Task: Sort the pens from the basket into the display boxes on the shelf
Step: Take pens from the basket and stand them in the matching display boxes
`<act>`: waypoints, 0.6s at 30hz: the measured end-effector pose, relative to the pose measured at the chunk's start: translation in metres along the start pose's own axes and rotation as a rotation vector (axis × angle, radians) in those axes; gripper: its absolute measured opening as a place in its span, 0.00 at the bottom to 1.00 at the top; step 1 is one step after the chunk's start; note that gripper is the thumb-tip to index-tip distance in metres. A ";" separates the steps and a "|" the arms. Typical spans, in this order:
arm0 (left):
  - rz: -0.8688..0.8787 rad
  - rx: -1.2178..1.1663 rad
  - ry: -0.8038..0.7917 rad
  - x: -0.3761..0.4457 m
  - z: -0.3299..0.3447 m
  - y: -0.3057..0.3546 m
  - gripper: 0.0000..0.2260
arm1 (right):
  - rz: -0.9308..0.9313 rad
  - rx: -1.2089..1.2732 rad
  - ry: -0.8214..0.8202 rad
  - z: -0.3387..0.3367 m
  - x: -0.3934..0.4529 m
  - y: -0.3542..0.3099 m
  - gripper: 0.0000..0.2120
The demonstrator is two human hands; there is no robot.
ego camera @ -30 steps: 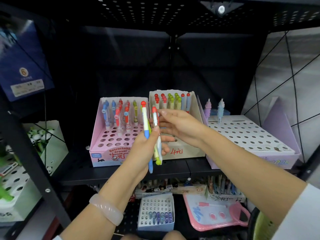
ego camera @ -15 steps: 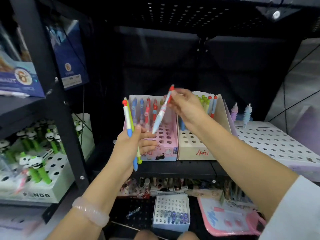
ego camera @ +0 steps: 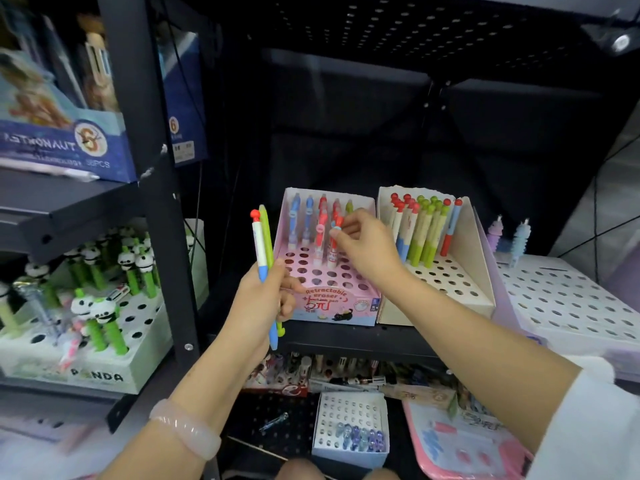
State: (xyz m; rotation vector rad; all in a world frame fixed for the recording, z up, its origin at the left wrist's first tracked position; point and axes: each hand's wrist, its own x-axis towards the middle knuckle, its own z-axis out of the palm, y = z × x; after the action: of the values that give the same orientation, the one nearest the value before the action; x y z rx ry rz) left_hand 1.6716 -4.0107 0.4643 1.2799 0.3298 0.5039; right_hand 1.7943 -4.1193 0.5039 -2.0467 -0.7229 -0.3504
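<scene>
Pens: the red-topped pen (ego camera: 333, 241) is pinched at its cap by the right hand (ego camera: 363, 247), fingertips closed on it, the barrel standing in a hole of the pink box (ego camera: 332, 296). A half second back that same pen was held tilted in the air above the box; now it stands upright in a middle row, so this one looks as good as placed, pending release. Left hand (ego camera: 261, 303), just left of the pink box's front, has its fingers wrapped round two more pens, a white-and-blue pen (ego camera: 259, 249) with a red top and a green pen (ego camera: 267, 237), both upright. They have not left that hand over the last second, so two are left to sort. My guess is that both match the beige box (ego camera: 450, 282), just right of the pink box, since it holds red-topped and green pens.

Writing: the pink box front reads "Retractable eraser" with a handwritten "5" price. The beige box front is hidden by the right forearm. Left of the pink box, past the black upright, the white box (ego camera: 97, 375) reads "PANDA". Above that, a blue carton (ego camera: 62, 143) shows "ASTRONAUT", mirrored, and "38PCS" or similar, too blurry to be sure. The basket isn't clearly in view.
</scene>
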 end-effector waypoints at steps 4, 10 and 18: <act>0.017 0.048 -0.046 -0.004 0.005 0.003 0.10 | -0.023 -0.050 0.032 -0.005 -0.002 -0.007 0.13; 0.037 0.091 -0.141 -0.013 0.024 0.003 0.11 | -0.027 0.325 -0.311 -0.023 -0.019 -0.030 0.06; -0.017 0.023 -0.271 -0.020 0.045 0.000 0.14 | -0.393 -0.117 -0.148 -0.060 -0.031 -0.004 0.17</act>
State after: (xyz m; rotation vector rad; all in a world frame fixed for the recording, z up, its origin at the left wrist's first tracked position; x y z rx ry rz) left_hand 1.6771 -4.0587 0.4754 1.3482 0.1193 0.3080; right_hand 1.7694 -4.1782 0.5240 -2.0488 -1.2264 -0.4760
